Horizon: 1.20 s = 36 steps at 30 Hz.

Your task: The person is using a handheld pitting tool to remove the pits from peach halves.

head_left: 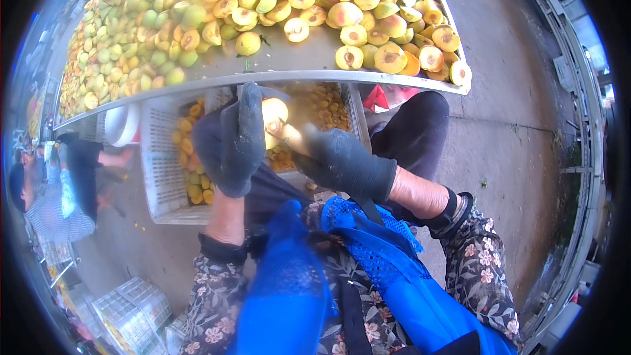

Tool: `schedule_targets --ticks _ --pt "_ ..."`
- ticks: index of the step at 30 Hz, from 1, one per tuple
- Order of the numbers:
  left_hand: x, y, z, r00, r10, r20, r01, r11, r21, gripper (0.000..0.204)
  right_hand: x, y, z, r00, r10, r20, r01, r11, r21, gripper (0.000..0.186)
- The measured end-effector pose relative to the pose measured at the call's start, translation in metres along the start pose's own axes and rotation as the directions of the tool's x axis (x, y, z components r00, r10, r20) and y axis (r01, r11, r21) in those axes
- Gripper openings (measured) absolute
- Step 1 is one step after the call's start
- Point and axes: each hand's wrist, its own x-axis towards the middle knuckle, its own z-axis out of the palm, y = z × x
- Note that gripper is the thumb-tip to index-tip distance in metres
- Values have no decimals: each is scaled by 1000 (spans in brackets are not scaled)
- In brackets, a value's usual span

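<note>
A halved peach [275, 110] is in my left hand [240, 141], its bright cut face turned toward my right. My right hand [348, 163] is closed round a small tool with a pale handle [294, 138]. The tool's tip meets the peach's centre; its exact shape is too blurred to make out. Both hands wear dark gloves, and they work above a pale plastic crate [158, 171] that has yellow peach pieces [195, 181] in it. Just beyond the hands is the metal edge of a table [289, 76], heaped with peach halves [389, 58].
My knees [420, 128] straddle the crate under the table edge. A red and white bag [378, 98] lies below the table. At the left are another person [49, 204] and a white bucket [122, 125]. Slatted crates [135, 309] stand on the floor at the lower left.
</note>
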Motion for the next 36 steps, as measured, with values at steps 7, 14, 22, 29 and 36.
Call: schedule_targets --ticks 7,14,22,29,36 --pt "14 22 11 998 -19 64 27 991 -129 46 -2 12 0 946 235 225 -309 864 398 27" --pt "-11 -7 9 985 -61 161 76 993 -90 36 -12 -5 7 848 343 403 -528 482 700 21" --pt "17 4 16 888 -326 325 461 627 -629 70 -4 4 12 899 249 361 -438 543 716 28" --pt "14 -4 27 935 -163 315 353 358 -864 65 5 13 2 843 172 509 -537 254 804 18" --pt "17 -41 53 854 -357 378 278 -302 -912 66 1 20 -5 816 31 577 -535 -337 775 11"
